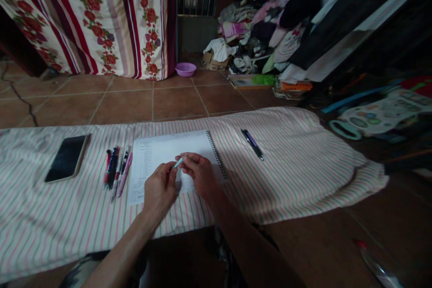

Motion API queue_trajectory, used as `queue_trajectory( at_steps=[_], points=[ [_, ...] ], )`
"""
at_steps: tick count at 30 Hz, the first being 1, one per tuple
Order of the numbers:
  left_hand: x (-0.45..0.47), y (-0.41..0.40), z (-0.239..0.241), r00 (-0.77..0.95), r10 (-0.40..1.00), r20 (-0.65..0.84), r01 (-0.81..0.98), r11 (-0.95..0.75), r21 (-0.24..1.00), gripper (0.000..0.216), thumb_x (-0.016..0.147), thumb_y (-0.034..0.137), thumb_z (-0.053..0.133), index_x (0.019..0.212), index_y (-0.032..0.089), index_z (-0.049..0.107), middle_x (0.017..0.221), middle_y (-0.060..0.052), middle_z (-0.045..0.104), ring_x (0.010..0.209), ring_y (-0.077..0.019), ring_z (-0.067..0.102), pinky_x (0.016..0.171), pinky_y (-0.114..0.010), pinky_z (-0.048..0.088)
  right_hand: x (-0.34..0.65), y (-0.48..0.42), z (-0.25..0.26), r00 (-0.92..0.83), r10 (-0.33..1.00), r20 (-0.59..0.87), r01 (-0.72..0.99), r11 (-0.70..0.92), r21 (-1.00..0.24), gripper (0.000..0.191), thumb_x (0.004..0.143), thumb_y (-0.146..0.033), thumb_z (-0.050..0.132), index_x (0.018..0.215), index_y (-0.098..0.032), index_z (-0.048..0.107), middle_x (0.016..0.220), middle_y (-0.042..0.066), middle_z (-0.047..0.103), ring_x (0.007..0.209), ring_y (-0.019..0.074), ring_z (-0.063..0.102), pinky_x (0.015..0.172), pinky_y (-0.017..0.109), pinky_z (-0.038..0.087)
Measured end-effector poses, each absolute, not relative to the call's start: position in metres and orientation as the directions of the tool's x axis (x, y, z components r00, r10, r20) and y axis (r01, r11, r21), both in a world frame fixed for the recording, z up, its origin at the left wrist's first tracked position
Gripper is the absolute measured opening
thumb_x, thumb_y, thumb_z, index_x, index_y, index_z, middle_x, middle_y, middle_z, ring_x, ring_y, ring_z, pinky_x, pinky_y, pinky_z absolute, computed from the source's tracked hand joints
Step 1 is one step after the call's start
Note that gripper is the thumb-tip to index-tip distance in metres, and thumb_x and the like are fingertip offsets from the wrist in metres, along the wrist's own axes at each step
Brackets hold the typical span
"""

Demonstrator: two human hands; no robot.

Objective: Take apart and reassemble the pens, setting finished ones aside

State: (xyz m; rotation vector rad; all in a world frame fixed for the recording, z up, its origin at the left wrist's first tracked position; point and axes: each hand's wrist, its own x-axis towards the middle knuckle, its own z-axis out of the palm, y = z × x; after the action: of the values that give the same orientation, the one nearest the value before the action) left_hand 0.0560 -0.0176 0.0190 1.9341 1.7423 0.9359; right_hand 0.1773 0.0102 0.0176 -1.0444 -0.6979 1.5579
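Observation:
Both my hands meet over a spiral notebook (168,148) lying on a striped cloth (303,166). My left hand (159,190) and my right hand (200,172) are each closed in a pinch on one pale pen (177,162), which sticks out between their fingertips. The notebook's open page shows a printed table. Left of it lie several pens (117,172) in a row, red, blue and pink among them. A dark pen (253,143) lies alone to the notebook's right.
A black phone (66,158) lies at the cloth's left end. Beyond are brown floor tiles (135,103), a flowered hanging sheet (101,18), a purple bowl (186,69), and a heap of clothes (270,18) at the back right. Toys (378,117) lie right.

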Motion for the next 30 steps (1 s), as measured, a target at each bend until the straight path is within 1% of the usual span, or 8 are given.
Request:
queue_trajectory(
  at_steps=[3,6,9,12,15,20,24,30],
  points=[
    [0.0542,-0.0155,0.0195,0.017,0.991,0.136,0.659,-0.113,0.744,0.029,0.085,0.032,0.04,0.098,0.017,0.062,0.075,-0.004,0.067,0.066,-0.0172,0.063,0.059,-0.029,0.048,0.1771,0.0103,0.0168,-0.035,0.971,-0.237,-0.443,-0.228,-0.867,0.02,0.065,-0.034,0.069,0.076,-0.017,0.069,0.084,0.005,0.07,0.058,0.0077,0.054,0.054,0.021,0.044],
    [0.0526,-0.0144,0.0192,0.036,0.993,0.11,0.646,-0.107,0.756,0.03,0.086,0.032,0.04,0.1,0.017,0.061,0.076,-0.005,0.067,0.066,-0.0173,0.064,0.059,-0.029,0.048,0.1768,0.0107,0.0156,-0.035,0.972,-0.234,-0.454,-0.224,-0.862,0.021,0.065,-0.034,0.07,0.076,-0.016,0.068,0.083,0.005,0.07,0.058,0.0075,0.055,0.056,0.021,0.045],
    [0.0517,-0.0141,0.0187,0.048,0.987,0.156,0.68,-0.146,0.718,0.029,0.086,0.031,0.039,0.1,0.017,0.06,0.081,-0.006,0.067,0.067,-0.017,0.063,0.06,-0.028,0.048,0.1761,0.0111,0.0148,-0.07,0.969,-0.239,-0.492,-0.242,-0.836,0.023,0.065,-0.035,0.071,0.078,-0.016,0.067,0.085,0.005,0.07,0.061,0.0073,0.057,0.06,0.021,0.047],
    [0.0515,-0.0144,0.0187,0.051,0.969,0.242,0.738,-0.2,0.644,0.027,0.086,0.028,0.038,0.1,0.018,0.059,0.084,-0.005,0.065,0.07,-0.0164,0.062,0.062,-0.028,0.047,0.1752,0.011,0.0158,-0.106,0.958,-0.266,-0.554,-0.279,-0.785,0.025,0.064,-0.036,0.072,0.08,-0.016,0.067,0.086,0.004,0.07,0.066,0.009,0.06,0.065,0.023,0.048],
    [0.0522,-0.0154,0.0194,0.053,0.957,0.287,0.778,-0.22,0.588,0.024,0.087,0.026,0.039,0.1,0.018,0.058,0.085,-0.004,0.064,0.072,-0.0158,0.061,0.063,-0.027,0.046,0.1744,0.0108,0.0177,-0.104,0.95,-0.296,-0.591,-0.298,-0.749,0.026,0.062,-0.036,0.073,0.079,-0.017,0.067,0.083,0.004,0.07,0.067,0.0106,0.062,0.066,0.024,0.05],
    [0.0538,-0.0173,0.0215,0.041,0.959,0.28,0.818,-0.194,0.542,0.023,0.087,0.024,0.04,0.103,0.02,0.057,0.088,-0.003,0.063,0.072,-0.0148,0.06,0.061,-0.025,0.044,0.1732,0.012,0.0178,-0.065,0.934,-0.351,-0.582,-0.321,-0.747,0.022,0.058,-0.033,0.076,0.073,-0.019,0.067,0.076,0.003,0.07,0.065,0.012,0.062,0.059,0.023,0.051],
    [0.0544,-0.0174,0.0227,0.039,0.965,0.259,0.845,-0.17,0.506,0.022,0.087,0.024,0.041,0.102,0.021,0.057,0.088,-0.002,0.062,0.071,-0.0139,0.06,0.059,-0.023,0.043,0.1729,0.0132,0.0163,-0.045,0.937,-0.347,-0.552,-0.313,-0.773,0.024,0.058,-0.034,0.077,0.071,-0.016,0.068,0.075,0.003,0.069,0.064,0.0097,0.062,0.058,0.018,0.049],
    [0.0551,-0.0171,0.0224,0.044,0.969,0.244,0.831,-0.171,0.529,0.022,0.087,0.024,0.041,0.1,0.019,0.057,0.088,-0.003,0.064,0.074,-0.0148,0.061,0.063,-0.024,0.044,0.1741,0.0133,0.0138,-0.001,0.95,-0.312,-0.513,-0.269,-0.815,0.022,0.058,-0.032,0.075,0.072,-0.015,0.07,0.079,0.004,0.07,0.06,0.0067,0.058,0.057,0.017,0.048]
  ],
)
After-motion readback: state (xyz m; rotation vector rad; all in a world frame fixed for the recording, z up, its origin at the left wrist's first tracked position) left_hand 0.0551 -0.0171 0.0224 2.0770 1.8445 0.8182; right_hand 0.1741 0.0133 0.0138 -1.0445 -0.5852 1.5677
